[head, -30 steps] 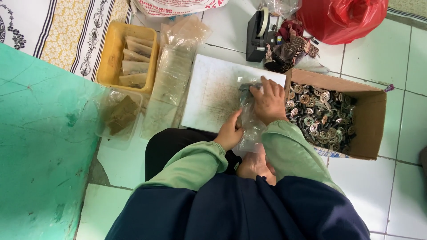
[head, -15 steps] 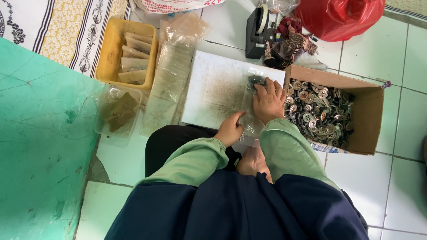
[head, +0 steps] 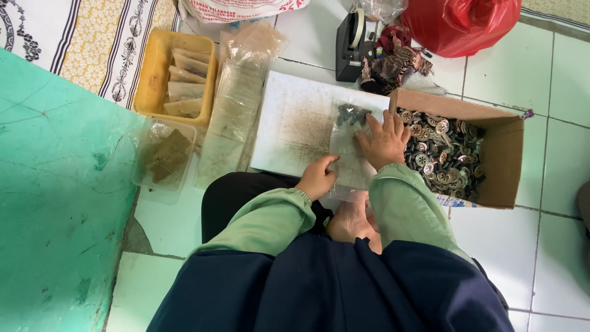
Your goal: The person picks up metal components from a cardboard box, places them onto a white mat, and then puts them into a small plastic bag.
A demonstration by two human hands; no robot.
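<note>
Barely anything has shifted since the last look: both hands sit on the same clear bag, the right one perhaps spread a touch flatter.

Biggest first: pale floor tiles (head: 510,67) all round, a green mat (head: 55,184) off to the left. On the tiles lies a white board (head: 295,117), and right of it an open carton (head: 501,160) heaped with round metal buttons (head: 439,154). Left of the board, a stack of clear sleeves (head: 236,104) and a yellow tray (head: 153,67); up top, a red sack (head: 461,21) and a black tape dispenser (head: 350,46).

Now the bag (head: 350,144): it lies on the board's right edge, long axis running away from the person, dark pieces gathered at its far end. Right hand (head: 384,141) presses on it palm down, fingers (head: 387,123) spread wide and pointing towards that far end. Left hand (head: 316,178) sits at the near left corner, fingers curled narrow on the plastic's edge; whether they pinch it, I can't tell. The right hand is nearer the carton, almost touching its wall.
</note>
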